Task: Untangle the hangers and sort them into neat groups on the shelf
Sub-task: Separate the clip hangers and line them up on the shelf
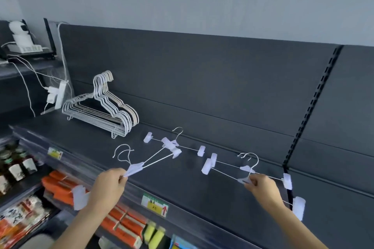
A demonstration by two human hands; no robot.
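Your left hand (110, 183) is pinched shut on the white plastic centre pieces of what look like 2 clip hangers (139, 166) held together, hooks up at 11 o'clock and thin wire bars running off toward 2 o'clock; your right hand (261, 185) is pinched the same way on the centre of another pair of clip hangers (245, 176), bars spreading to 9 and 3 o'clock, clips at the ends. A single clip hanger (173, 143) lies on the dark shelf (85, 143) between the 2 bundles, and the left bundle's far clips seem to overlap its middle; whether they are caught, you cannot tell. At 10 o'clock a neat stack of coated wire hangers (101, 111) leans against the back panel.

These pieces look very light, stiff at the plastic hub and springy along the slim bars; the clips slide and bite, so they will likely snag each other. Hold at the hub, as you do now, not the bar ends; the hooks are thin bare metal and catch easily; ease apart, do not yank.
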